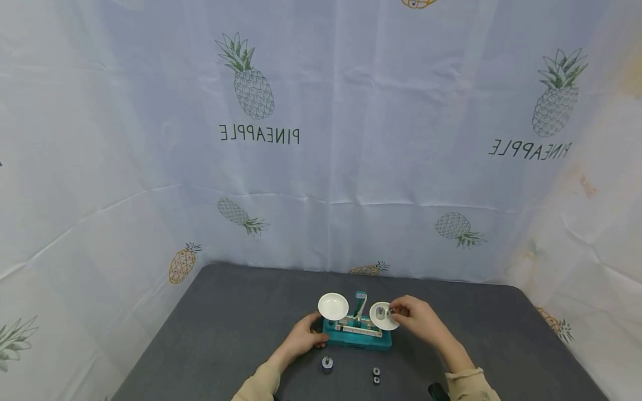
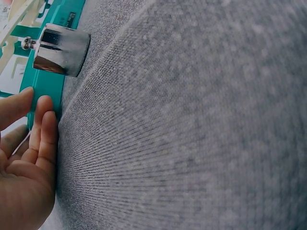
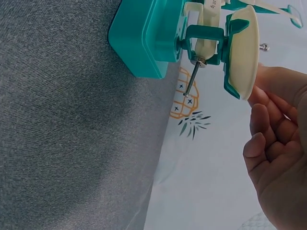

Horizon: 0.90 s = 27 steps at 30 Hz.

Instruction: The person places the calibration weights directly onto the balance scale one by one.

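A teal balance scale [image 1: 362,340] with two white pans stands on the dark table. My left hand [image 1: 302,334] grips its left end, thumb in front and fingers behind; the left wrist view shows the fingertips against the teal base [image 2: 44,84]. The left pan [image 1: 333,307] holds nothing. A metal weight [image 1: 380,313] rests on the right pan [image 1: 384,325]. Over that pan's right side, my right hand [image 1: 417,318] pinches a small metal weight [image 1: 391,311]. In the right wrist view, the pan [image 3: 245,52] hides these fingertips.
A larger metal weight [image 1: 327,365] stands in front of the scale, also seen as a shiny cylinder [image 2: 62,49] in the left wrist view. Two small weights [image 1: 376,372] sit to its right. A pineapple-print curtain [image 1: 331,167] hangs behind the table [image 1: 241,317].
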### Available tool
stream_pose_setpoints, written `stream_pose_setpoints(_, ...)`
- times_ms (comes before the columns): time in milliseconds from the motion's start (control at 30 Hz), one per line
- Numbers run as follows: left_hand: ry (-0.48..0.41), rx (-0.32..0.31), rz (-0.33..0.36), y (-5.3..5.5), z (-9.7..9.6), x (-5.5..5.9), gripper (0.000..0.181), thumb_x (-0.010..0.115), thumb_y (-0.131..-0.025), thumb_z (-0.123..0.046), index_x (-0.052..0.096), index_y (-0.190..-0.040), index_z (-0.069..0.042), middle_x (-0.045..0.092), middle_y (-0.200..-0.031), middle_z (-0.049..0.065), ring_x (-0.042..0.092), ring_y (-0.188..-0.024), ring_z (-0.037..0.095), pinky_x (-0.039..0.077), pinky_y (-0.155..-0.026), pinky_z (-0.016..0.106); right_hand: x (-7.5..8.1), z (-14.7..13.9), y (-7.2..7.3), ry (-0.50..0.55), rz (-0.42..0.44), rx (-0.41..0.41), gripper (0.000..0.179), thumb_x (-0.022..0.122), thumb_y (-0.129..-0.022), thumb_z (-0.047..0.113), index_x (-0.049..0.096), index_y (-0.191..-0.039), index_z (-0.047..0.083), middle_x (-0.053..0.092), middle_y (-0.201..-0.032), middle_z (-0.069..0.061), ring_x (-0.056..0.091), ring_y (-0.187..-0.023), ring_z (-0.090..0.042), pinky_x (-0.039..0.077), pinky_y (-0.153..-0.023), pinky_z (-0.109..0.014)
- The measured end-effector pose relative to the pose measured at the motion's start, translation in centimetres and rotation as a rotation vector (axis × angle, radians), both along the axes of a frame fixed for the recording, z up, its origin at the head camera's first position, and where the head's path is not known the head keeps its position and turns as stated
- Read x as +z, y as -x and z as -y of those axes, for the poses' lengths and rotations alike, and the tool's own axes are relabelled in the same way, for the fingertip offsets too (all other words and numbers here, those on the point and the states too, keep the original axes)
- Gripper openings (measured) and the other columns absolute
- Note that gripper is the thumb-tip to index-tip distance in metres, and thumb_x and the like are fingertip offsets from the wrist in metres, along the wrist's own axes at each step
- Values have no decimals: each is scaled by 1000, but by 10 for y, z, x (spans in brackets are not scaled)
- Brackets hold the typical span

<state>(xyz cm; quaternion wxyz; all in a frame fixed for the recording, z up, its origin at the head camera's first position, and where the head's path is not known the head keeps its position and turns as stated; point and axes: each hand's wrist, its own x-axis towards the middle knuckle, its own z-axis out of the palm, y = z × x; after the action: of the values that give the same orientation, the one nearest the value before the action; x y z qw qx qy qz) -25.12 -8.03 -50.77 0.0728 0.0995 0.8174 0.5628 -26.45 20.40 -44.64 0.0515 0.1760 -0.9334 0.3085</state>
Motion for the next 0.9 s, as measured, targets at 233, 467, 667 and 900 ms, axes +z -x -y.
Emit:
stream_pose_setpoints(233, -13, -4, 17, -3, 0, 6, 56, 63, -75, -4, 38, -123, 11, 59, -72, 17, 59, -58, 19, 48, -53, 32, -1, 4, 2, -40, -21, 6, 16, 65, -76, 13, 63, -91, 16, 55, -79, 6, 45, -65, 0, 40, -54, -18)
stream_pose_setpoints(467, -25, -9, 13, -6, 1, 12, 56, 63, -75, -4, 38, -123, 12, 60, -73, 17, 59, -57, 19, 49, -54, 32, -2, 7, 4, -87, -60, 18, 15, 66, -75, 12, 64, -90, 15, 54, -77, 8, 46, -66, 0, 40, -54, -18)
stream_pose_setpoints(667, -34, -16, 3, -4, 1, 9, 56, 63, -74, -3, 38, -123, 12, 60, -72, 18, 59, -57, 21, 49, -53, 33, -1, 8, 2, -91, -54, 12, 15, 65, -75, 13, 64, -90, 14, 54, -77, 8, 46, -65, 0, 40, -54, -17)
stream_pose_setpoints(900, -42, -14, 6, -6, 1, 12, 56, 63, -74, -3, 38, -123, 12, 60, -73, 19, 60, -58, 21, 49, -54, 33, 3, 8, -1, -72, -59, 9, 16, 65, -76, 13, 64, -91, 14, 54, -78, 7, 44, -62, 1, 39, -52, -17)
